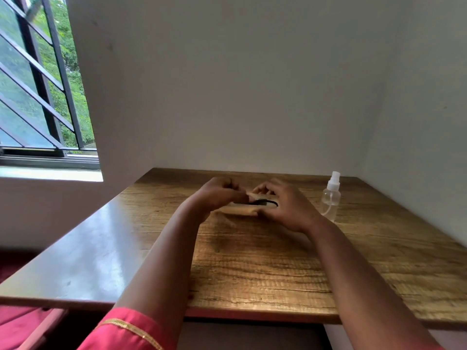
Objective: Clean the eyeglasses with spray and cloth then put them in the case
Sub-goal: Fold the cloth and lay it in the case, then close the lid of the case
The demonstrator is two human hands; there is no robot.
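At worktop centre, fragile eyeglasses in case are pinched by L hand & R hand; frame to be held, not lenses.

Left hand: fingers curled, pinching the near-left end of the case.
Right hand: fingers curled round the right end of the case.
Case: beige, on the desk, between both hands.
Eyeglasses: dark frame, partly visible between the fingers, above the case.
Spray bottle: clear, upright, just right of the right hand's fingers.
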